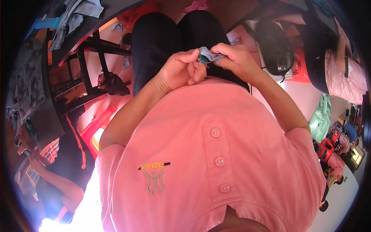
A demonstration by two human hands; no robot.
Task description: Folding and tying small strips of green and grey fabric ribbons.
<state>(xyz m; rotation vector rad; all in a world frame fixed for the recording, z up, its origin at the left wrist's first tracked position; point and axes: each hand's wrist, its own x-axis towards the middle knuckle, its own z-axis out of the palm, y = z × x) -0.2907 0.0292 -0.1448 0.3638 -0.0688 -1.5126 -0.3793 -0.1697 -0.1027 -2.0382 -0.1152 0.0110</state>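
Note:
A small grey-blue piece of cloth [214, 56] with a teal part at its left end is held between my two hands, just above my dark-trousered lap. My left hand [181, 69] pinches the teal end near the thumb tip, its other fingers curled below. From the other side, my right hand [239, 62] grips the cloth between thumb and fingers. The cloth looks folded or bunched, and my right fingers hide part of it.
Grey cloth pieces [77, 19] hang over a dark tabletop [112, 9] at upper left. Beside me are a dark wooden frame [85, 69], a red stool [92, 129] and a black bag [273, 48]. Co-workers' arms [58, 179] show at left, with pink clothing [344, 75] at right.

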